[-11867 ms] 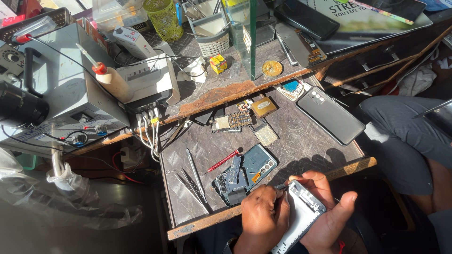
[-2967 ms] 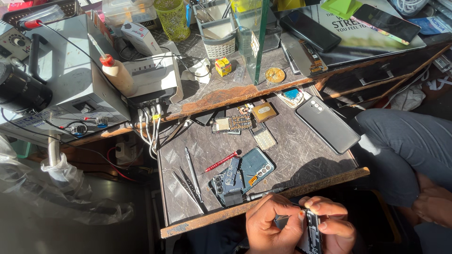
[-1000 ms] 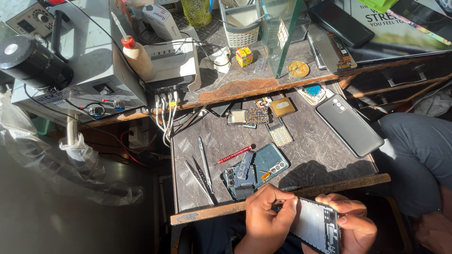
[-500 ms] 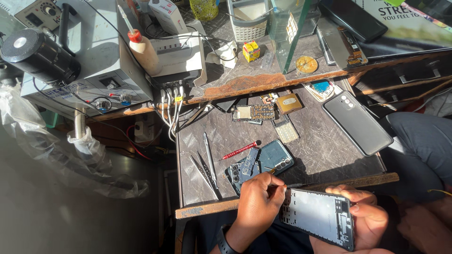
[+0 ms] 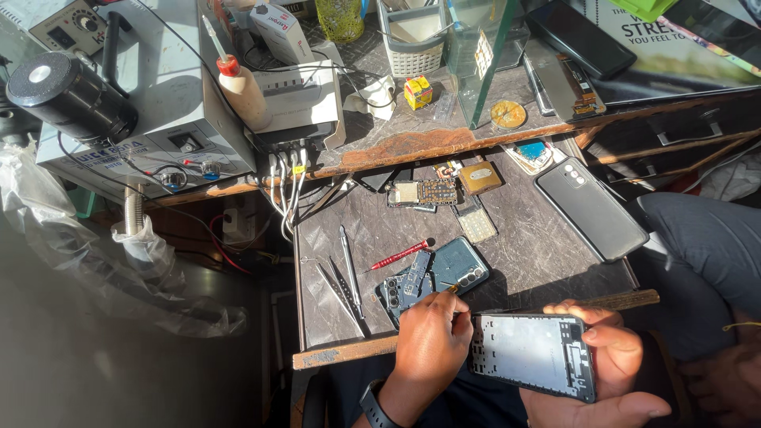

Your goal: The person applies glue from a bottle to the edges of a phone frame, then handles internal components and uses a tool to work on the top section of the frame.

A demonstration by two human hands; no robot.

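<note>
My right hand (image 5: 610,361) holds an opened phone frame (image 5: 533,354), its pale inner side facing up, just below the near edge of the pull-out work tray (image 5: 333,353). My left hand (image 5: 432,337) is closed around a thin tool with a yellowish tip (image 5: 452,289), at the frame's left end. A dark teal phone back cover (image 5: 452,269) with a small board on it lies on the tray just above my left hand. A red-handled screwdriver (image 5: 400,255) and metal tweezers (image 5: 345,277) lie to the left of it.
A black phone (image 5: 590,208) lies at the tray's right. Circuit boards (image 5: 424,192) and a gold shield (image 5: 480,177) sit near the back. On the upper bench stand a soldering station (image 5: 158,103), a red-capped squeeze bottle (image 5: 238,83) and a basket (image 5: 408,36). A person's knee (image 5: 697,254) is at right.
The phone frame has turned from edge-on to flat with its inner side up. My left hand keeps the tool at the frame's left end. The view has shifted left.
</note>
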